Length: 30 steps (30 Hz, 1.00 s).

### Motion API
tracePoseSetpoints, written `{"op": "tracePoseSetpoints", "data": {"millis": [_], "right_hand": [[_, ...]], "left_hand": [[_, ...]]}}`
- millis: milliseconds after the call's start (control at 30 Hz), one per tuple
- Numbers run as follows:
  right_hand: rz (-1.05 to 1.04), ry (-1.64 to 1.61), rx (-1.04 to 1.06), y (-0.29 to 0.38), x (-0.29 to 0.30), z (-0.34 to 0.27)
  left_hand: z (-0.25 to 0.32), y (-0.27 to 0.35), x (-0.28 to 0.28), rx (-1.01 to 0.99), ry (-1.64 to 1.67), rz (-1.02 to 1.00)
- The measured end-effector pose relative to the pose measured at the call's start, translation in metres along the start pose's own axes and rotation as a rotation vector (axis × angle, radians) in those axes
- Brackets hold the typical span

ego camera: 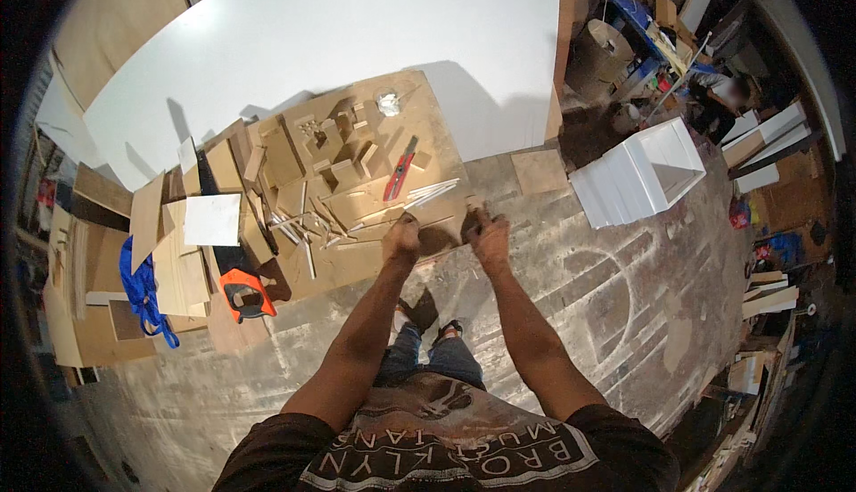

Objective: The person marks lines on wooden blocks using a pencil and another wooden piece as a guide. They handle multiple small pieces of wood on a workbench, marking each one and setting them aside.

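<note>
My left hand is closed at the near edge of a wooden worktable; whether something small is in it cannot be told. Beyond the table's right corner is my right hand, its fingers partly curled and its grip unclear. A red utility knife lies on the table past my left hand. Beside the knife are thin white strips, and a heap of narrow strips lies further left. Small wooden blocks stand behind them. Near the far corner is a crumpled silvery piece.
An orange-handled handsaw rests at the table's left end by a white square panel and stacked boards. A large white panel spans the far side. White boxes stand on the floor at right; another person is beyond them.
</note>
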State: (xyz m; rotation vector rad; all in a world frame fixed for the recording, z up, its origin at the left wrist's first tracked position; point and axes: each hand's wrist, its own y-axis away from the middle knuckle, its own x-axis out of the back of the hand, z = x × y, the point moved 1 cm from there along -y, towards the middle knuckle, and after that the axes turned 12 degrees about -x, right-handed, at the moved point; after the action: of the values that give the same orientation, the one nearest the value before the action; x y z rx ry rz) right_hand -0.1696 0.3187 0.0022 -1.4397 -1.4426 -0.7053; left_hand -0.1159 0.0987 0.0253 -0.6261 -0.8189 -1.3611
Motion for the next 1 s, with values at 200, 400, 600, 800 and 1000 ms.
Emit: {"op": "tracePoseSetpoints", "data": {"millis": [200, 400, 600, 800, 1000], "right_hand": [[0.001, -0.178, 0.118, 0.026, -0.009, -0.053], [0.017, -0.088, -0.041, 0.015, 0.003, -0.037], [-0.034, -0.225, 0.047, 0.016, -0.002, -0.058], [-0.056, 0.1, -0.211, 0.005, 0.012, -0.031], [-0.01, -0.146, -0.05, 0.0, 0.024, -0.058]], "left_hand": [[-0.011, -0.003, -0.025, -0.174, 0.02, 0.012], [-0.026, 0.002, -0.028, -0.263, 0.015, 0.222], [-0.02, 0.011, -0.016, -0.419, 0.242, 0.314], [-0.048, -0.002, -0.029, -0.209, 0.307, 0.294], [-0.04, 0.0, -0.028, -0.276, 0.043, 0.317]]}}
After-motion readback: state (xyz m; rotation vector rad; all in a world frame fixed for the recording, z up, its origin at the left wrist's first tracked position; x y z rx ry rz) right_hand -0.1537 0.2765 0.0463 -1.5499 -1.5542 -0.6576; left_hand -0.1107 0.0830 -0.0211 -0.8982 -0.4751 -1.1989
